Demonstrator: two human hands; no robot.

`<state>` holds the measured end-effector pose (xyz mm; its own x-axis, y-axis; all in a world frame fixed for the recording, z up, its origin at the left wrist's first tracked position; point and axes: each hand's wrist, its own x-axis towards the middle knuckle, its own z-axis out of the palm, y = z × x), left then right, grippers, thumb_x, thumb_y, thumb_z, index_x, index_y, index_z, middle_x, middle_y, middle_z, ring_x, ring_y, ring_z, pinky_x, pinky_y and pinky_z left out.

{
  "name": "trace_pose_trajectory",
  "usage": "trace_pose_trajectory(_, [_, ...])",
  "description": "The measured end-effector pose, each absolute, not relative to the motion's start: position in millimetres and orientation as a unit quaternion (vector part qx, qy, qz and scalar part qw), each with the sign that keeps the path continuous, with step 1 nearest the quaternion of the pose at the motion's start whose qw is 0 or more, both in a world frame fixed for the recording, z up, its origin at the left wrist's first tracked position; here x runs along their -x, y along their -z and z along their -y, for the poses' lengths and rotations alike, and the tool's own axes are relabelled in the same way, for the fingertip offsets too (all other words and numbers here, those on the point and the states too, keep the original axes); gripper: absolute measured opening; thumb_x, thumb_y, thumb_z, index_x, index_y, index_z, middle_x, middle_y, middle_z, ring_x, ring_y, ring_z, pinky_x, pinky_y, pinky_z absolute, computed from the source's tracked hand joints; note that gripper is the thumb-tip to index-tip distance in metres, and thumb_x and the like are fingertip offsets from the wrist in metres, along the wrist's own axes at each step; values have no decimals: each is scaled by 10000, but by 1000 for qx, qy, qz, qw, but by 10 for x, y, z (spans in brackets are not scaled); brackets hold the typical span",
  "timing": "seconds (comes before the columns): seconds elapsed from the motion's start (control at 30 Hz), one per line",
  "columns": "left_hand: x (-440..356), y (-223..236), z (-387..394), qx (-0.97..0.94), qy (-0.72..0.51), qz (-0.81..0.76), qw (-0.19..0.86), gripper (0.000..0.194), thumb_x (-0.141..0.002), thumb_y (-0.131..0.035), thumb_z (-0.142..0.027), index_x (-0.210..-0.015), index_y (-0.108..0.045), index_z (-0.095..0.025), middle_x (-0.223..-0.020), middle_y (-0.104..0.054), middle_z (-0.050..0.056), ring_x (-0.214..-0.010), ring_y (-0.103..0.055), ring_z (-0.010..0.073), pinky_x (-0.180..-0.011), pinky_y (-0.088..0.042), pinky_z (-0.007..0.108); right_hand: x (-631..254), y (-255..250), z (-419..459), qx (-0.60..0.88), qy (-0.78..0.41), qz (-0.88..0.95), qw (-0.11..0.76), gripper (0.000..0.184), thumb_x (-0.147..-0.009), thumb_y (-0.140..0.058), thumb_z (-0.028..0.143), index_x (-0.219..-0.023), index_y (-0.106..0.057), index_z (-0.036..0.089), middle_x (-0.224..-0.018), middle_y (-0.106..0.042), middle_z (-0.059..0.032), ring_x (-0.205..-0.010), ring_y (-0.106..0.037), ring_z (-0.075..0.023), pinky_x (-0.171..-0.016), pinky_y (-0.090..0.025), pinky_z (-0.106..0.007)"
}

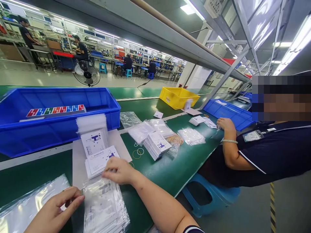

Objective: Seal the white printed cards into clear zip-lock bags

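Note:
My left hand (58,205) is closed in a pinch beside the left edge of a pile of clear plastic bags (104,207) with printed cards inside. Whatever its fingertips hold, if anything, is too small to make out. Fingers curled, my right hand (119,170) pinches at the upper end of the top plastic bag. Just beyond it lies a small stack of white printed cards (100,160). More printed cards (93,142) lean upright behind that stack, in front of a white foam-like block (91,122).
A blue bin (102,121) stands behind the cards. Rubber bands (138,153), a card stack (155,145) and clear bags (191,136) lie on the green table. At left is a large plastic sheet (31,204). A co-worker's hand (225,124) works at right, near another blue bin (228,111).

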<state>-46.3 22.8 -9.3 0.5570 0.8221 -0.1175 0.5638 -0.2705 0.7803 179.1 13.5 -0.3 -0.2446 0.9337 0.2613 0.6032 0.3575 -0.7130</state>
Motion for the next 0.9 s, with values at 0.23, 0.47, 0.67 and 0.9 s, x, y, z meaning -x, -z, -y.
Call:
trace_pose_trajectory(0.23, [313, -42, -166, -768, -166, -444, 432, 360, -712, -471, -526, -587, -542, -196, -579, -526, -5, -582, -480, 155, -550, -390, 220, -1882, 258, -364, 718, -190, 569, 353, 485, -667, -642, 281, -1114, -507, 153, -928, -590, -95, -915, -531, -255, -835, -404, -425])
trace_pose_trajectory(0.47, [219, -52, -109, -739, -191, -429, 483, 228, -735, -481, -354, -621, -569, -177, -620, -565, -4, -619, -505, 151, -596, -390, 226, -1964, 320, -472, 666, -287, 472, 501, 356, -759, -432, 207, -1114, -418, 177, -736, -531, 7, -602, -561, -132, -596, -497, -290])
trace_pose_trajectory(0.67, [182, -60, -99, -727, -201, -408, 514, 232, -746, -475, -339, -628, -579, -170, -687, -581, 9, -675, -526, 155, -636, -399, 229, -1968, 118, -336, 524, -437, 423, 596, 245, -705, -559, 324, -893, -548, 169, -698, -564, 14, -462, -509, -80, -441, -460, -226])
trace_pose_trajectory(0.9, [140, -33, -84, -658, -271, -423, 560, 263, -716, -537, -392, -615, -595, -156, -673, -591, 25, -666, -529, 162, -629, -425, 247, -1912, -19, -167, 477, -509, 564, 441, 145, -711, -597, 301, -750, -657, 174, -594, -539, 26, -502, -482, -83, -496, -426, -228])
